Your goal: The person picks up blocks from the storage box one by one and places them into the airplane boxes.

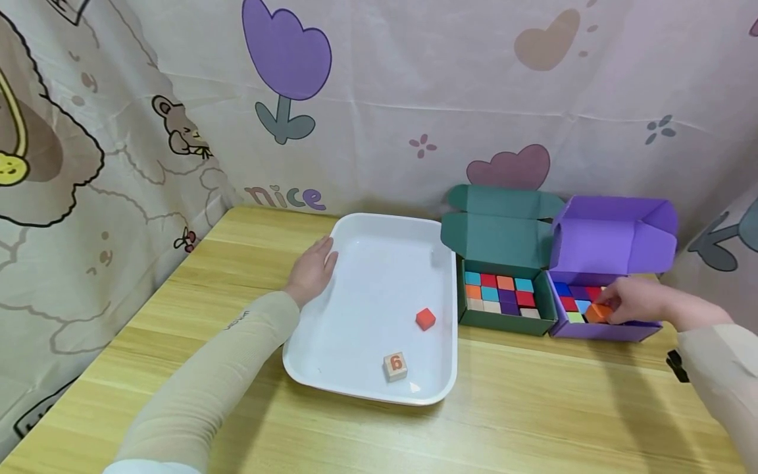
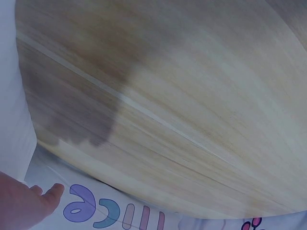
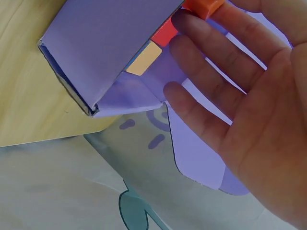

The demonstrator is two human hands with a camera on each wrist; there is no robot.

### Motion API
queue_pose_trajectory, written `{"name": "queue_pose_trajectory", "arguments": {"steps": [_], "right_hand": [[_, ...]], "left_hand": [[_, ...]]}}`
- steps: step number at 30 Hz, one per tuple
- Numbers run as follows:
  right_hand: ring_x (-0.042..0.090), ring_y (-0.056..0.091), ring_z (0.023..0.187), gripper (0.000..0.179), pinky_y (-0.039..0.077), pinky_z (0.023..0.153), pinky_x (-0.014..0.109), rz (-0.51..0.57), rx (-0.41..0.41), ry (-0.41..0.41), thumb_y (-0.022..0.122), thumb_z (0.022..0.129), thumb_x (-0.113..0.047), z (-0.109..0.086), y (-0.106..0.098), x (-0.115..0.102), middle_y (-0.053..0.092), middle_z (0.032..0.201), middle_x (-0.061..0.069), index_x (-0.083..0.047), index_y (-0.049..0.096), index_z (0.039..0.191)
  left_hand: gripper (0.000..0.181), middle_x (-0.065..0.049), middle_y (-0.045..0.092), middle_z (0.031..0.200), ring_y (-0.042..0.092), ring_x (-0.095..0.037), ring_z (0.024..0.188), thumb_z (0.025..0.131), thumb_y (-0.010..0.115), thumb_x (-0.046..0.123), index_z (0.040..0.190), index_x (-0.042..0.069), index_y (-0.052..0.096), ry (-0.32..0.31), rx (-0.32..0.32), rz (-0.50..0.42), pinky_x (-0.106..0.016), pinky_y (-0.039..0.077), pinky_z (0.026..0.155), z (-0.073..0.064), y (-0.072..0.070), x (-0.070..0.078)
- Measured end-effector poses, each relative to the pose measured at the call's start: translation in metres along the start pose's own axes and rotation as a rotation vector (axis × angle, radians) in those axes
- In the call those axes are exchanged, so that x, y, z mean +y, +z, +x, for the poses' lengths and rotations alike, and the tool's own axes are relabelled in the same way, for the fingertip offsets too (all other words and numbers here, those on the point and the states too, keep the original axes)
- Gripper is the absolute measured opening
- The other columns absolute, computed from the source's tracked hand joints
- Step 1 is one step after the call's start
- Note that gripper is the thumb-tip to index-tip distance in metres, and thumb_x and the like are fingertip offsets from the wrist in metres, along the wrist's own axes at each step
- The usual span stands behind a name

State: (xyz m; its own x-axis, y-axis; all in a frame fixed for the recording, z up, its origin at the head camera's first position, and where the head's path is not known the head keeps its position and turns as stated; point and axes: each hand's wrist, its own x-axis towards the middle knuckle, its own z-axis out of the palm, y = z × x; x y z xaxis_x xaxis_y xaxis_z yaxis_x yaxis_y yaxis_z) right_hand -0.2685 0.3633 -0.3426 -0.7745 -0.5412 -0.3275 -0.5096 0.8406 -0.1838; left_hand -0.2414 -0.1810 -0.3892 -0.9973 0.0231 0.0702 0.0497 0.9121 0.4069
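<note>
My left hand (image 1: pixel 310 271) rests against the left rim of a white tray (image 1: pixel 367 283), its fingers fairly straight; in the left wrist view part of this hand (image 2: pixel 31 203) shows at the lower left. In the tray lie a red block (image 1: pixel 425 319) and a wooden block (image 1: pixel 395 366) with an orange numeral. My right hand (image 1: pixel 639 303) pinches an orange block (image 1: pixel 598 313) over the open purple box (image 1: pixel 604 332), between thumb and fingertips. Coloured blocks sit in that box, and a red block (image 3: pixel 164 32) and a pale one (image 3: pixel 145 58) show near my fingers in the right wrist view.
A green box (image 1: pixel 503 322) with rows of coloured blocks stands between the tray and the purple box, its lid (image 1: pixel 503 230) raised. Everything stands on a wooden table (image 1: pixel 533 408). A patterned cloth (image 1: pixel 385 79) hangs behind it.
</note>
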Motion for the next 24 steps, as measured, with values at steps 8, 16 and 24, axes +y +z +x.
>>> {"name": "queue_pose_trajectory", "arguments": {"steps": [8, 16, 24], "right_hand": [[0.005, 0.042, 0.061, 0.023, 0.037, 0.053, 0.017, -0.005, 0.001, 0.014, 0.071, 0.069, -0.013, 0.003, 0.004, 0.000, 0.059, 0.073, -0.007, 0.000, 0.070, 0.088], [0.004, 0.038, 0.056, 0.009, 0.030, 0.053, 0.018, 0.010, 0.018, 0.017, 0.067, 0.072, -0.005, 0.010, 0.007, -0.002, 0.051, 0.063, -0.010, -0.011, 0.063, 0.067], [0.003, 0.039, 0.056, 0.020, 0.032, 0.054, 0.018, 0.013, 0.042, 0.042, 0.066, 0.074, -0.004, 0.010, 0.010, -0.003, 0.051, 0.061, -0.011, -0.016, 0.057, 0.060]], "left_hand": [[0.052, -0.018, 0.025, 0.153, 0.024, -0.034, 0.142, 0.103, 0.029, 0.027, 0.145, -0.003, 0.028, 0.000, -0.010, -0.005, -0.043, 0.019, 0.120, -0.001, -0.001, 0.003], [0.052, -0.019, 0.025, 0.153, 0.023, -0.034, 0.142, 0.103, 0.029, 0.027, 0.145, -0.003, 0.028, 0.004, -0.002, -0.006, -0.043, 0.019, 0.120, -0.001, -0.001, 0.002], [0.052, -0.017, 0.023, 0.154, 0.022, -0.032, 0.143, 0.103, 0.028, 0.029, 0.145, -0.002, 0.027, -0.012, -0.005, -0.017, -0.042, 0.018, 0.120, 0.001, -0.001, 0.001]]}}
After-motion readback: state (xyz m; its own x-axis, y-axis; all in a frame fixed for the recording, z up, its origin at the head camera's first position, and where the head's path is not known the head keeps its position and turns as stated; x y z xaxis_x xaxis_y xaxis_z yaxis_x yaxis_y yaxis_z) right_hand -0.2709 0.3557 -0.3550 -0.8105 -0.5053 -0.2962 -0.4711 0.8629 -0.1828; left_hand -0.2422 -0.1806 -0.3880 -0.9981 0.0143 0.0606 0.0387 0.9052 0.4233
